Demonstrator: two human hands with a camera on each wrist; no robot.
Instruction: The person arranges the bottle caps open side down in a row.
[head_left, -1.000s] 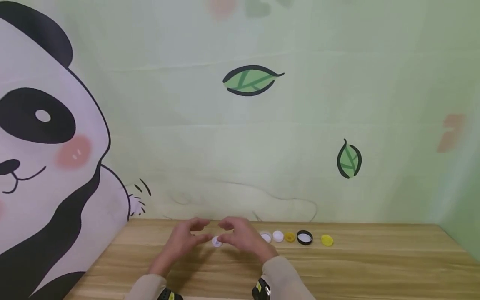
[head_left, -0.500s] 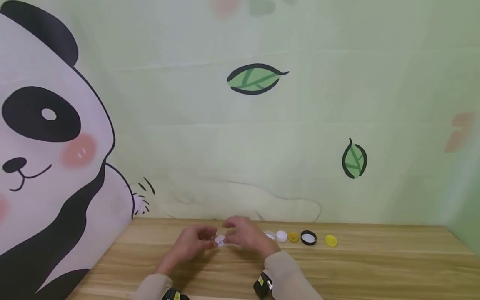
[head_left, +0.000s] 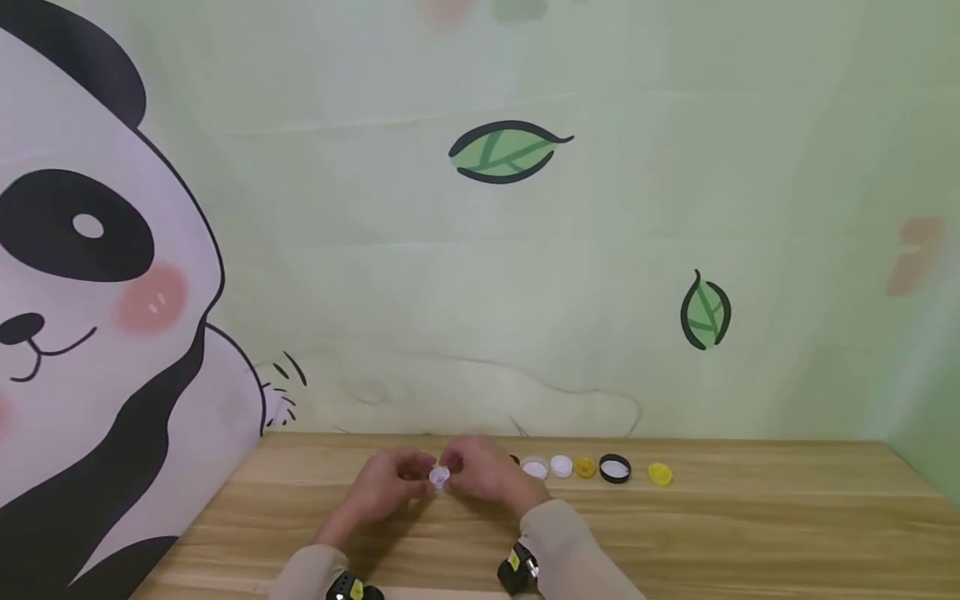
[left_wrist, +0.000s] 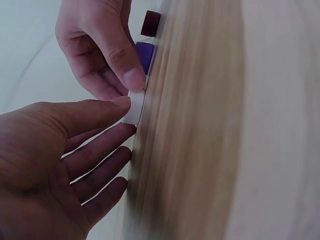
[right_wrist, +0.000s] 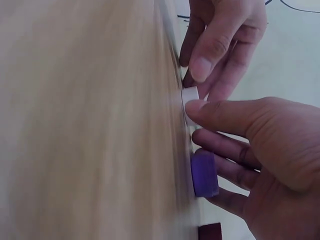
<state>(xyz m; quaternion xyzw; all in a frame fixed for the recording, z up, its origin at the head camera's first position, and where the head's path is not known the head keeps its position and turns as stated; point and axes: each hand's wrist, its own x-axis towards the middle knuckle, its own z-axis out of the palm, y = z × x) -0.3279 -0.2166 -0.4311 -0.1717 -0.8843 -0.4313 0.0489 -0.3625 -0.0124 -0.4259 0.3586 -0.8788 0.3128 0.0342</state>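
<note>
A small white bottle cap (head_left: 439, 477) lies on the wooden table between my two hands, its hollow side showing. My left hand (head_left: 392, 483) pinches its left side; in the left wrist view the thumb and forefinger meet the white cap (left_wrist: 134, 107) while the other fingers stay extended. From the other side my right hand (head_left: 483, 473) grips the same cap between thumb and forefinger. A purple cap (right_wrist: 205, 174) stands close by the right hand's other fingers, and that hand hides it in the head view. Beyond it is a dark red cap (right_wrist: 210, 231).
Rightward along the table (head_left: 712, 533) runs a row of caps: a whitish one (head_left: 535, 469), a white one (head_left: 561, 466), an orange-yellow one (head_left: 584, 467), a black-rimmed one (head_left: 615, 468) and a yellow one (head_left: 660, 474). A panda-printed backdrop (head_left: 420, 308) stands behind the table.
Both hands have drawn in around the white cap, and the right fingers have lowered onto it. The cap stays in about the same place. The other caps have not moved.
</note>
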